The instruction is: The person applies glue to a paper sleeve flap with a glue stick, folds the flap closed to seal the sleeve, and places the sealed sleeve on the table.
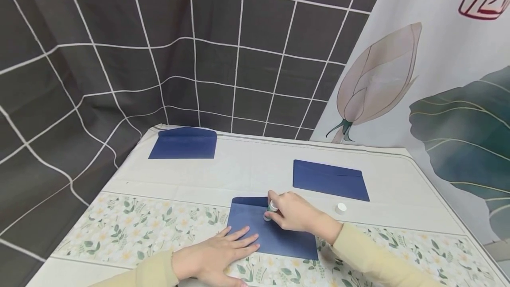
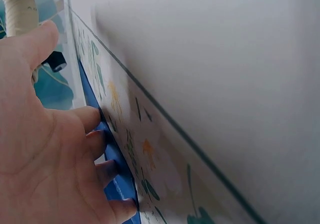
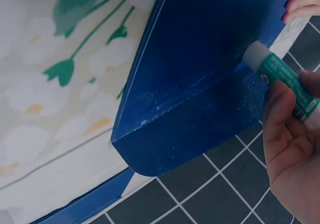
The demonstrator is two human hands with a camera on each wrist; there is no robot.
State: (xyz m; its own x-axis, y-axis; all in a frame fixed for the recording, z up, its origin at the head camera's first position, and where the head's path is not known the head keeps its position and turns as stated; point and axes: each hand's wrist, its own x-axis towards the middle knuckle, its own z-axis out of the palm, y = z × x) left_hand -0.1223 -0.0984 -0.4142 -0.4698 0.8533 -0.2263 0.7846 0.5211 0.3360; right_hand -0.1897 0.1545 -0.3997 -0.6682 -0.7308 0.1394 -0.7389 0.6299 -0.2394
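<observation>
A blue envelope lies on the table in front of me, its darker flap folded out on the far side. My right hand grips a glue stick with a green label. In the right wrist view the stick's white tip meets the envelope close to the flap's crease. Whitish specks show along that crease. My left hand rests on the envelope's near left edge with its fingers straight and spread. The left wrist view shows those fingertips against the blue paper.
A small white cap stands right of my right hand. One blue envelope lies at the far left with its flap out, another at the back right. A floral-banded cloth covers the table; a dark checked curtain hangs behind.
</observation>
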